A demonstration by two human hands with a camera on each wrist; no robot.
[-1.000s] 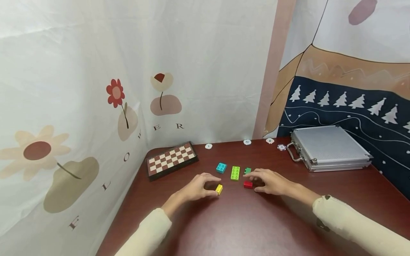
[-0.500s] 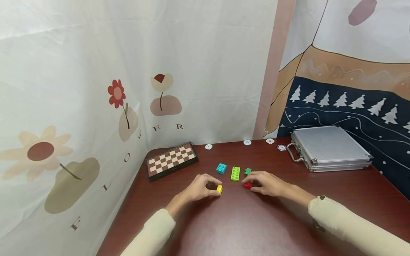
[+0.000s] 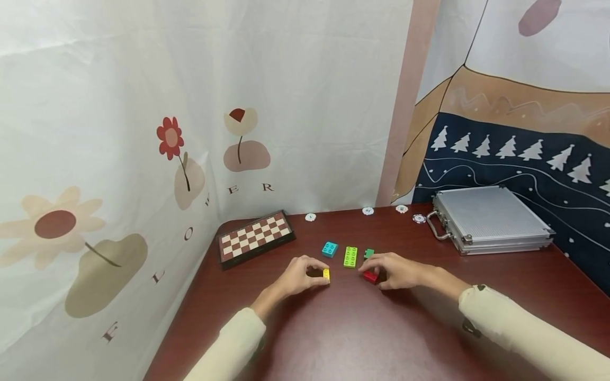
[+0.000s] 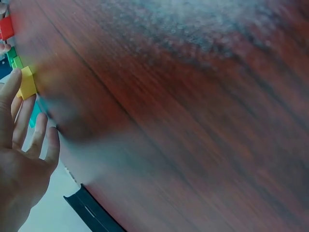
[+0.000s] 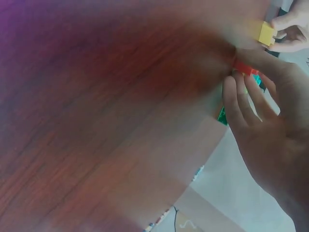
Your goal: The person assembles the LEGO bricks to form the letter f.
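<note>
My left hand pinches a small yellow toy building brick between thumb and fingertips. In the left wrist view the yellow brick stands on end at the thumb tip, the other fingers spread below. Opposite it, my right hand holds a red toy building brick between thumb and fingers. The right wrist view shows the red brick partly hidden by the thumb. Just beyond the hands lie a light green brick, a blue brick and a dark green brick.
A checkered game board lies at the back left of the dark red table. At the back right is a silver case. Several poker chips line the far edge, in front of a printed curtain.
The left fingers have closed on the yellow brick, which now stands more upright and slightly farther from me. The right hand has come in around the red brick, which has turned a little.
</note>
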